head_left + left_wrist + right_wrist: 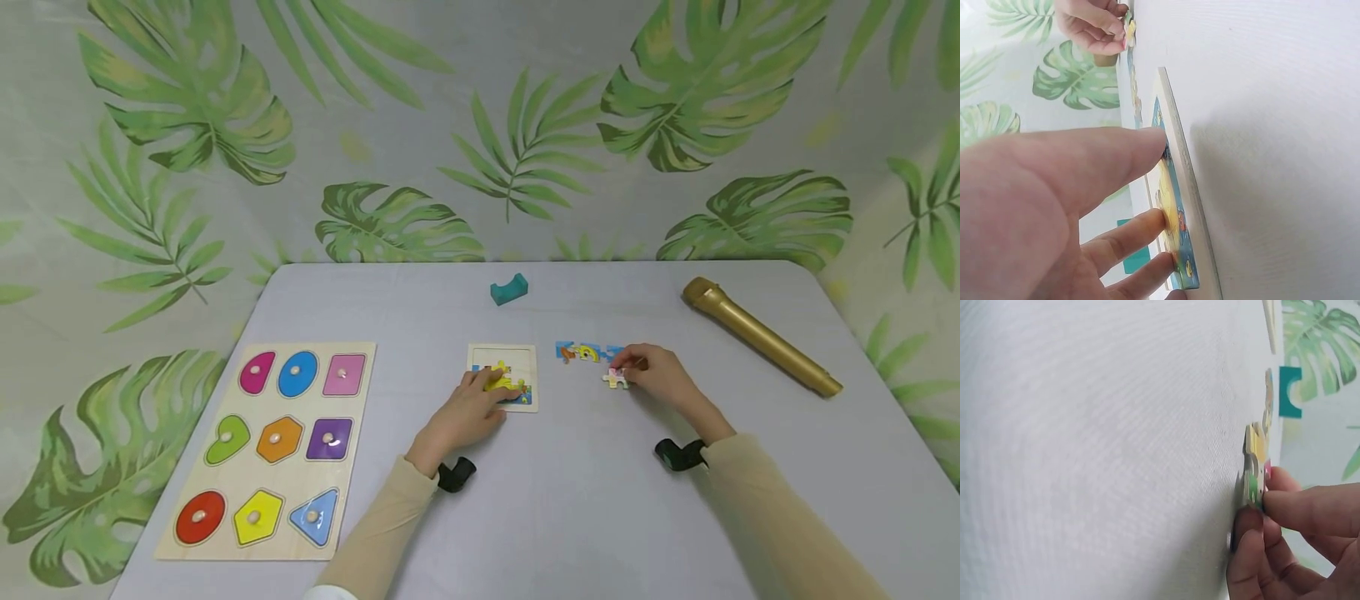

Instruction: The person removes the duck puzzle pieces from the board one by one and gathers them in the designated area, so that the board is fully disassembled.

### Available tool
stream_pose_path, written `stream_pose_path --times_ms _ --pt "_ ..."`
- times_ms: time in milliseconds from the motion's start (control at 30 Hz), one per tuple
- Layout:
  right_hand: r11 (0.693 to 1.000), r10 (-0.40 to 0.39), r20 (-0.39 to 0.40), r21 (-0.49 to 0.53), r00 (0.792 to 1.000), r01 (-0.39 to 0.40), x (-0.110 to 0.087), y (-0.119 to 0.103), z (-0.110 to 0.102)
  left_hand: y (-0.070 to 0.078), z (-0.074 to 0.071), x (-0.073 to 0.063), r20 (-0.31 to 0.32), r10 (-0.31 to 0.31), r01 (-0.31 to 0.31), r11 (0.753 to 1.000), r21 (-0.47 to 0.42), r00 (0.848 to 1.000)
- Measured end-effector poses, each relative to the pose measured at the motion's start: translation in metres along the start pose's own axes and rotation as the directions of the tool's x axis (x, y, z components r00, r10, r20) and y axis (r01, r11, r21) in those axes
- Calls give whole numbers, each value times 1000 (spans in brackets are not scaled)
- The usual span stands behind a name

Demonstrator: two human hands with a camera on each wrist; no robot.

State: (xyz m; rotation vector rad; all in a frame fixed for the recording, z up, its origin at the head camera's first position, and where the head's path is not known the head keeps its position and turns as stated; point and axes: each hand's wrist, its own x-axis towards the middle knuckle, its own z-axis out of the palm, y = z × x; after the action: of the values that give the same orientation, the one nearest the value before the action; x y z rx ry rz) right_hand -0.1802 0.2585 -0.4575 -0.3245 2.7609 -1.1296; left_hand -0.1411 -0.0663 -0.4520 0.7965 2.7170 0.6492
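My left hand (467,410) rests with fingers spread on a small wooden puzzle tray (528,357), touching the yellow and blue pieces fitted in its lower part. In the left wrist view the thumb and fingertips press the picture pieces (1177,219) near the tray's edge. To the right, my right hand (662,375) pinches a jigsaw piece (615,379) between thumb and fingers, close over the table. That piece shows yellow, green and pink patches (1257,447) in the right wrist view. Just behind it lie several loose jigsaw pieces (588,352) in a row.
At the left lies a wooden shape board (281,383) with several coloured knobbed shapes. A teal arch block (510,289) stands toward the back of the white table (570,508). A gold microphone (761,336) lies at the back right. Behind hangs a leaf-patterned cloth (525,125).
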Motion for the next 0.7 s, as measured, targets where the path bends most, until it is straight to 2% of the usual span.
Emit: stream_pose_path --times_ms 100,400,567,700 --pt "999 -10 -27 -48 1000 9 -1 -1 2 0 0 0 -1 0 0 1000 3 1000" --pt "992 -72 -54 -105 996 66 0 2 7 -1 1 -2 -13 15 -15 1000 15 1000" --pt "998 -55 -91 -37 994 51 0 -2 7 -2 2 -3 -7 29 -29 999 19 1000" --pt "997 -67 -82 37 994 70 4 -14 7 -5 2 -5 -7 34 -34 999 23 999"
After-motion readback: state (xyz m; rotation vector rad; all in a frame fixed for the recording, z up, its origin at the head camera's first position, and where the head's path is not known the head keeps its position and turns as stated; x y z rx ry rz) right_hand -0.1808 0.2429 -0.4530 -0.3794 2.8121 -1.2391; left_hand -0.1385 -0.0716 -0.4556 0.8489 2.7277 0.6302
